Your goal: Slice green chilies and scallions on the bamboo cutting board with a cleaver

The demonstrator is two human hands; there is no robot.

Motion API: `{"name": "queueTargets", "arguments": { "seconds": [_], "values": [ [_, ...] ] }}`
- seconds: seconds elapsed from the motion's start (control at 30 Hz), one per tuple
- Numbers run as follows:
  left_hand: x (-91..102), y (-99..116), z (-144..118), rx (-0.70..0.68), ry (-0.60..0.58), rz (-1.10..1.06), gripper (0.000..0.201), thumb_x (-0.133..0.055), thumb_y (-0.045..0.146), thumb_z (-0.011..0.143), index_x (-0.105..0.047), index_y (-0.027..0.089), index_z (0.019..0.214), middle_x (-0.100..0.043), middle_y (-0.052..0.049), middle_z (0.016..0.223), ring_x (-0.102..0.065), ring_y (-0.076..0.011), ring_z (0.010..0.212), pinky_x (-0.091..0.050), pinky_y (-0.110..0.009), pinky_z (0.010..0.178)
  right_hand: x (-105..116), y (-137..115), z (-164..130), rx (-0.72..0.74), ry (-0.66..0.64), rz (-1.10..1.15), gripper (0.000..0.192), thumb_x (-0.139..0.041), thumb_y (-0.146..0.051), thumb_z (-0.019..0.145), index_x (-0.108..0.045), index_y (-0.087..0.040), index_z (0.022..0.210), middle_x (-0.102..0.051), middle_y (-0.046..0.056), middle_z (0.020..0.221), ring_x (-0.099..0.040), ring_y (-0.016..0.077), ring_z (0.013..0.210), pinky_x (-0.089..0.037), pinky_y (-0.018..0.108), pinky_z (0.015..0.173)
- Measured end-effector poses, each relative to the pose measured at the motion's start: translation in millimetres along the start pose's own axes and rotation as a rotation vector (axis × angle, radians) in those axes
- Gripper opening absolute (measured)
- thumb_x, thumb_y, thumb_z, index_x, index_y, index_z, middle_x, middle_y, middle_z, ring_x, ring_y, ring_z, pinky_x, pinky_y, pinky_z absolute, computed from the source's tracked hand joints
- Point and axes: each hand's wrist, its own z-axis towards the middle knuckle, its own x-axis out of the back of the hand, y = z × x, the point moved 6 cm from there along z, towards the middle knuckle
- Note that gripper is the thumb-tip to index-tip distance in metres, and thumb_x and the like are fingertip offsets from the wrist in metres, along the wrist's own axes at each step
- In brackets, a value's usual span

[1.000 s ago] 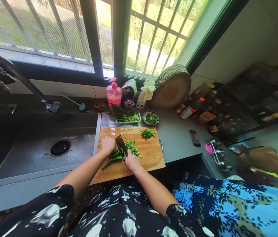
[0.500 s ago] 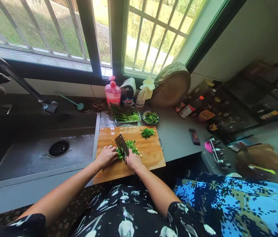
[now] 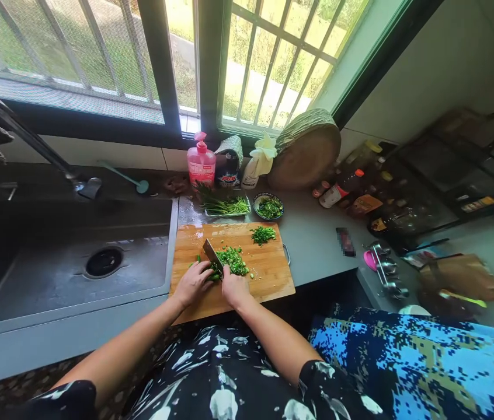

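Note:
A wooden cutting board (image 3: pixel 273 277) lies on the counter beside the sink. My right hand (image 3: pixel 235 289) is closed round the handle of a cleaver (image 3: pixel 212 255), whose blade stands edge-down at the left side of a pile of chopped green peppers (image 3: pixel 233 261). Just left of the blade, my left hand (image 3: pixel 192 284) presses bent fingers onto uncut green peppers (image 3: pixel 214 276), partly hidden beneath them. At the board's far right corner sits a small heap of finely cut greens (image 3: pixel 263 235). A few loose bits are scattered across the wood.
Behind the board stand a tray of long green stems (image 3: pixel 229 206) and a patterned bowl (image 3: pixel 256 212) of cut greens. A pink pump bottle (image 3: pixel 201 163) and a round wooden block (image 3: pixel 306 154) lean near the window. The sink (image 3: pixel 137 274) is left; bottles (image 3: pixel 337 195) stand right.
The cleaver blade has turned from showing its flat side to standing more upright, edge on the board. My left hand has shifted slightly right, closer to the blade.

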Motion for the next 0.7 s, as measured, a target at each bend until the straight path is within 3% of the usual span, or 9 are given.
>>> {"name": "queueTargets", "arguments": {
  "seconds": [0.13,0.33,0.7],
  "values": [
    [-8.1,-9,-7,0.088,0.047,-0.054,0.022,-0.050,0.030,0.081,-0.063,0.019,0.096,-0.055,-0.013,0.116,-0.054,-0.0245,0.105,-0.047,-0.039,0.087,-1,-13,-6,0.052,0.018,-0.042,0.044,-0.033,-0.011,0.087,-0.032,-0.013,0.130,-0.066,0.015,0.084,-0.067,0.0230,0.072,-0.051,0.032,0.060],
    [-8.2,-5,-13,0.140,0.107,-0.050,0.020,-0.051,0.030,0.082,-0.065,0.021,0.092,-0.059,-0.010,0.111,-0.053,-0.0245,0.108,-0.045,-0.041,0.092,-2,-15,-6,0.068,-0.004,-0.045,0.045,-0.034,-0.013,0.087,-0.031,-0.011,0.131,-0.066,0.016,0.083,-0.067,0.0236,0.073,-0.051,0.032,0.061],
    [-10.8,-4,-13,0.176,0.104,-0.048,0.023,-0.050,0.034,0.084,-0.067,0.021,0.090,-0.060,-0.011,0.111,-0.056,-0.0239,0.105,-0.048,-0.039,0.089,30,0,-13,0.035,-0.022,0.031,0.035,-0.038,-0.021,0.087,-0.035,-0.015,0.121,-0.068,0.012,0.080,-0.066,0.0237,0.073,-0.048,0.032,0.064]
  ]
}}
